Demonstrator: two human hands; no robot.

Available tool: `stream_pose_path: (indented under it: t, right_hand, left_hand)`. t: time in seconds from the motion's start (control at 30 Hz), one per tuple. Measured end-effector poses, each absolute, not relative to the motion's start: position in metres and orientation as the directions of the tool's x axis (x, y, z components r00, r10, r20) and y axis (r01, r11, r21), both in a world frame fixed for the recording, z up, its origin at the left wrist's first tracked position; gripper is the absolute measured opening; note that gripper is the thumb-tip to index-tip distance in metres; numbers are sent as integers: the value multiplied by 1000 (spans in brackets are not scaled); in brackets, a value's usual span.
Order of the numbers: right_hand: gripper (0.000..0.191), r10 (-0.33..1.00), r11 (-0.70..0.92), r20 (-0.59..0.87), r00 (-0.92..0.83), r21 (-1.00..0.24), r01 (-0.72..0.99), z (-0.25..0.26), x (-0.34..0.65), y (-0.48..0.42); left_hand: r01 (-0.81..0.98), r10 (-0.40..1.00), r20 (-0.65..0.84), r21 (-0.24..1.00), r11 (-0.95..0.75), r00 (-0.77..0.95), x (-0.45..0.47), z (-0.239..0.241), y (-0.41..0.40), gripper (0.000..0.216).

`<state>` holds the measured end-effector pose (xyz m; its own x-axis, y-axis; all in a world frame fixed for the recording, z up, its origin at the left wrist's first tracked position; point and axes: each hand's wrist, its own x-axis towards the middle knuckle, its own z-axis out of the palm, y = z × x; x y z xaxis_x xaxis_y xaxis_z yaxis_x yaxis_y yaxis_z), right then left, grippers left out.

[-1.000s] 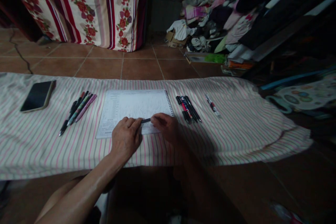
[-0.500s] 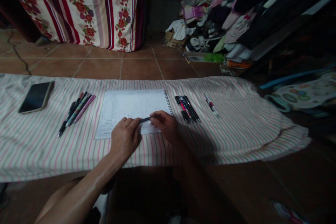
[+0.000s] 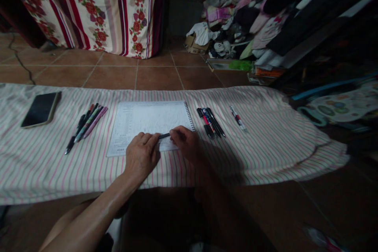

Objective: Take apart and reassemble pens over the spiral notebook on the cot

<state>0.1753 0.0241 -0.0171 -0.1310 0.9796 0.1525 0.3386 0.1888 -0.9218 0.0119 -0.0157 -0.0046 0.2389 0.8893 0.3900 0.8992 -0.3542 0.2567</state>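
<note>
A dark pen [image 3: 164, 136] spans the gap between my two hands, just above the near part of a spiral notebook [image 3: 153, 112]. Its left end is gripped by my left hand [image 3: 142, 150], whose fingers are closed round it. The fingertips of my right hand [image 3: 186, 141] pinch its other end. The notebook lies flat, with its coil along the right side and print on its left part. To the right of it is a group of several pens [image 3: 211, 123], and a single white, red and black pen [image 3: 237, 118] lies farther right.
On the striped cloth [image 3: 265, 141] at left are several more pens [image 3: 88, 124] and a phone [image 3: 40, 109]. A floral curtain [image 3: 109, 12] hangs beyond the tiled floor. Piled clothes [image 3: 236, 15] and a small box [image 3: 196, 44] stand at back right.
My right fingers have curled in a little more at the pen's right end, and the pen has shifted very slightly right. The things on the cloth are unmoved.
</note>
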Motion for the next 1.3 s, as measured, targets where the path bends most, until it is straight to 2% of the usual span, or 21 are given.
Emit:
stream_pose_path:
  t: [0.2,0.33,0.57,0.87,1.17,1.3]
  right_hand:
    - [22,984,153,131,-121,-970,189,-17,175,26]
    - [15,986,135,113,-125,-975,178,-16,175,26]
    - [16,988,115,88,-129,-968,221,-14,176,24]
    - [15,984,116,91,-150,-980,163,-14,175,25]
    - [17,983,137,107,-151,-970,203,-13,177,23]
    - [18,985,102,76,-157,-981,165,-13,176,23]
  left_hand:
    - [895,903,383,306,-324,196,11,-6,-14,25]
    - [898,905,374,294,-326,206,12,-7,-15,26]
    - [901,888,394,252,-352,237,12,-7,-17,27]
    - [890,901,384,313,-332,201,10,-6,-14,25]
    - [897,868,436,245,-368,237,11,-6,-15,30]
    - [887,865,445,269,-375,231,9,-7,-15,30]
